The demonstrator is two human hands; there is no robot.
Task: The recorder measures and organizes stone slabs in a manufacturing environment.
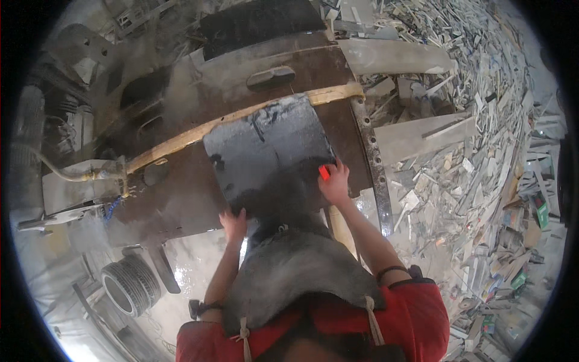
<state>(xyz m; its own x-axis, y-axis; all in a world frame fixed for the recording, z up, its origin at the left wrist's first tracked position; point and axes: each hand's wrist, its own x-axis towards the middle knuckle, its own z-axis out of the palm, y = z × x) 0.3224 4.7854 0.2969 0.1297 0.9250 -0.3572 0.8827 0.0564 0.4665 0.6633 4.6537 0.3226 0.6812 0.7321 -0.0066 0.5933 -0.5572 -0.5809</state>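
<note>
A flat grey slab (268, 148), wet and darker towards me, lies on the brown work table (181, 187) against a wooden rail. At its near left corner, my left hand (234, 225) grips the edge, with the thumb apart from the fingers. Beside the right edge of the slab, my right hand (336, 184) is closed on a small orange-red object (324, 172), whose kind I cannot make out. The fingertips of this hand reach the slab's edge. A dark apron (298, 265) covers my front and meets the table's near side.
Across the table runs the wooden rail (181, 140). A metal bar with holes (369, 139) borders the right side. Broken offcuts (464, 181) heap up on the right. A hose (66, 175) hangs at left, above a ribbed round thing (123, 289) on the floor.
</note>
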